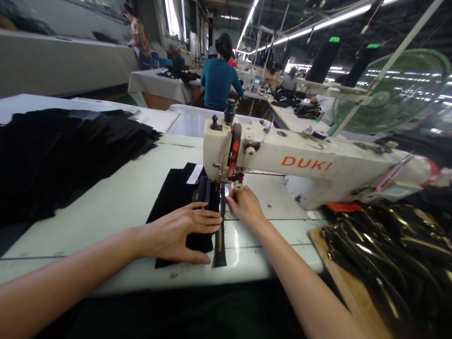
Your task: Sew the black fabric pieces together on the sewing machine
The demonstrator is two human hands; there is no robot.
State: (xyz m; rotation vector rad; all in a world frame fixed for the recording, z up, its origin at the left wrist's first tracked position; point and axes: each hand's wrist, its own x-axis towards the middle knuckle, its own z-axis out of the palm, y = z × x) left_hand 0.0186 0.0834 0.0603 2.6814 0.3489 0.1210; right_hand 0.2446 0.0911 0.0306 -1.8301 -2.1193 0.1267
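A black fabric piece (174,193) lies on the white table under the needle of a cream DUKI sewing machine (300,165). Along its right edge runs a black zipper with gold teeth (220,235). My left hand (180,231) rests flat on the fabric, fingers stretched toward the zipper. My right hand (243,205) sits just right of the needle, fingers curled and pinched at the zipper's edge beside the presser foot.
A large stack of black fabric pieces (63,155) covers the table's left. A heap of black zippers with gold teeth (388,254) lies on a board at the right. A green fan (395,94) stands behind the machine. A person in a teal top (219,77) sits ahead.
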